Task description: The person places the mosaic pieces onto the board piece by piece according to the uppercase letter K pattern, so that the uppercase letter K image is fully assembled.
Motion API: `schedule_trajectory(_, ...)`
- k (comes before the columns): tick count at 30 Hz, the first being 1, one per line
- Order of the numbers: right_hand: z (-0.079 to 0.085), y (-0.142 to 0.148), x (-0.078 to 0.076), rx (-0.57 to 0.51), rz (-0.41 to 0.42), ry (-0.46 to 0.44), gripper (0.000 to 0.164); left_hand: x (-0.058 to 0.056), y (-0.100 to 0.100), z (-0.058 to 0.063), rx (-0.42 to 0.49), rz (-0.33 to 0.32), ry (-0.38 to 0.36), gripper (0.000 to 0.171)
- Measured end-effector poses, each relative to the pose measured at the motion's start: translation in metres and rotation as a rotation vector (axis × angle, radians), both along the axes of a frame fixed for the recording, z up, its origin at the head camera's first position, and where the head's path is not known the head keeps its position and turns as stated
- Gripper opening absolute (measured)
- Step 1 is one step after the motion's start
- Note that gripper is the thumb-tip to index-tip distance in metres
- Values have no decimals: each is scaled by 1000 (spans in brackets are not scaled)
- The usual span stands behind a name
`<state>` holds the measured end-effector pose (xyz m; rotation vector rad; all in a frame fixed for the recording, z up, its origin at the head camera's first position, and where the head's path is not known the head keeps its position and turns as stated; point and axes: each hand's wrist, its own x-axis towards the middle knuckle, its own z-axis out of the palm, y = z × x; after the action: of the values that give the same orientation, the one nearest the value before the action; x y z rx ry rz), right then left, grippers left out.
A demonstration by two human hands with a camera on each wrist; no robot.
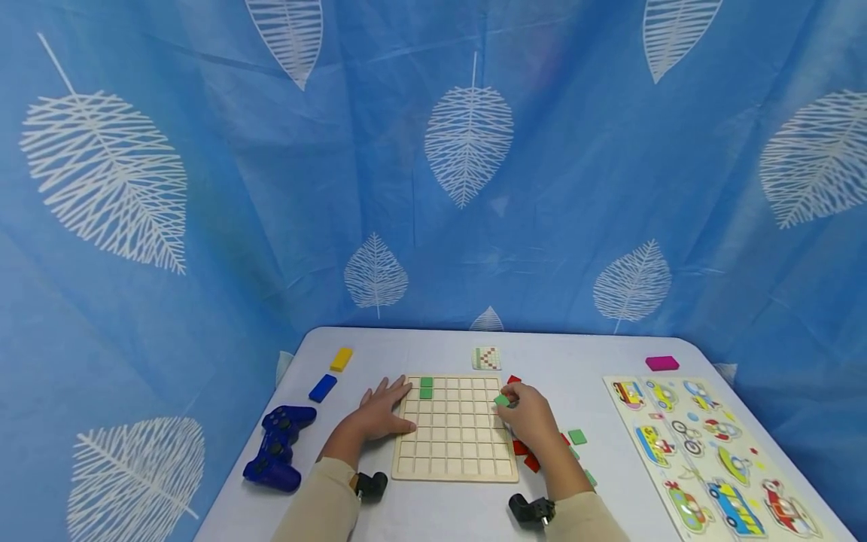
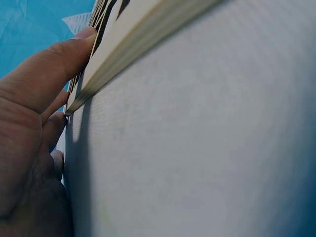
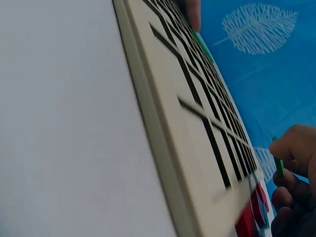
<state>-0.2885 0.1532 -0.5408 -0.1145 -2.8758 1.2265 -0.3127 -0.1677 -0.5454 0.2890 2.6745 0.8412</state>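
Fingers of the left hand (image 1: 382, 412) lie spread and flat along the left edge of the wooden grid board (image 1: 455, 429), thumb against its side, apparently to keep the board from sliding on the surface (image 1: 582, 354); the left wrist view shows the thumb pressed to the board's rim. The right hand (image 1: 531, 418) hovers at the board's right edge, upper part, pinching a small green tile (image 1: 502, 400) between thumb and fingertips, held just over the rightmost column of cells. Whether the tile touches the board is hard to tell from here.

Two green tiles (image 1: 426, 387) already sit in the top-left cells of the grid, one below the other. Loose red and green tiles (image 1: 577, 436) lie scattered by the board's right edge, within easy reach of the picking hand. A small pattern card (image 1: 487, 358) rests just beyond the board's far edge, facing the person as though for reference.

Toward the left edge of the surface lie a blue game controller (image 1: 278, 448), a blue block (image 1: 323, 388) and a yellow block (image 1: 342, 359). A pink block (image 1: 661, 363) and a vehicle puzzle board (image 1: 711, 452) occupy the right side.
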Motion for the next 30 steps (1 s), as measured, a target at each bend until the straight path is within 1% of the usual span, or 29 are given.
schedule_trajectory(4, -1, -18, -1, -38, 65, 51, 32, 1, 0, 1, 3, 2, -2, 93)
schedule_trajectory(8, -1, -35, -2, -60, 115, 87, 32, 2, -1, 1, -2, 10, -7, 93)
schedule_trajectory(14, -2, -53, -6, -56, 141, 110, 34, -1, -1, 1, -3, 13, -13, 93)
schedule_trajectory(17, -2, -60, -8, -63, 152, 110, 33, -2, -1, 2, 7, 3, -9, 93)
schedule_trajectory(20, -3, -66, -8, -85, 171, 90, 32, -1, -1, 2, 6, -8, -8, 92)
schedule_trajectory(25, -1, -80, -9, -105, 213, 81, 31, 1, -2, 1, 0, -3, -14, 92)
schedule_trajectory(30, 2, -93, -13, -107, 227, 68, 31, -1, -4, 2, -4, -13, -3, 91)
